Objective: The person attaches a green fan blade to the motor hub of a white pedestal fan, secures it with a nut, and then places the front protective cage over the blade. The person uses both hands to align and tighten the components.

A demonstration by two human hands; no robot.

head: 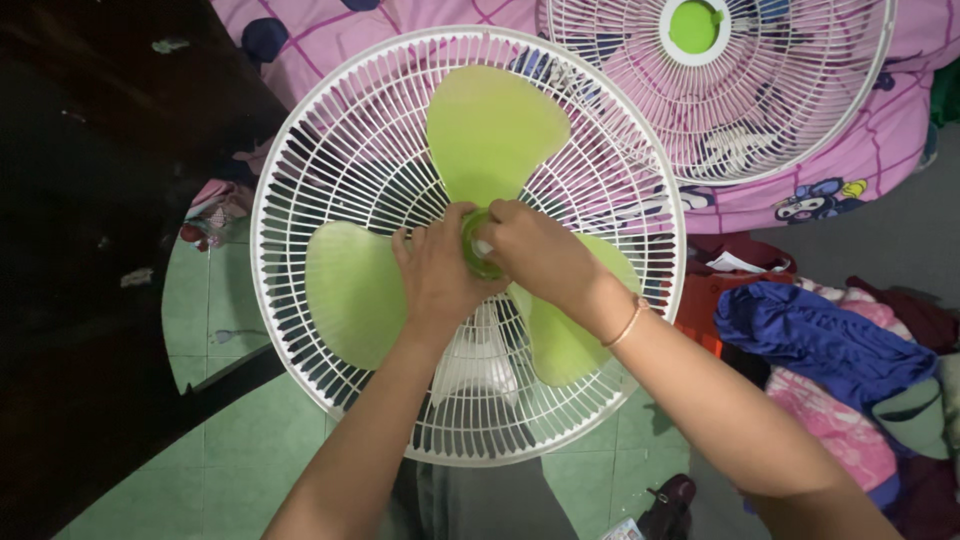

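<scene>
A green three-bladed fan blade [495, 130] sits inside a white wire rear fan guard [330, 140] facing up at me. My left hand [435, 275] grips the green hub from the left side. My right hand [535, 250] closes its fingers on the hub's small green cap [478, 250] at the centre. Both hands meet over the middle of the blade. A thin bracelet circles my right wrist.
The detached white front guard [800, 110] with a green centre disc lies on a pink patterned bedsheet [880, 140] at the top right. A pile of clothes [830, 340] lies at the right. Green floor tiles [230, 450] show below; dark furniture stands at the left.
</scene>
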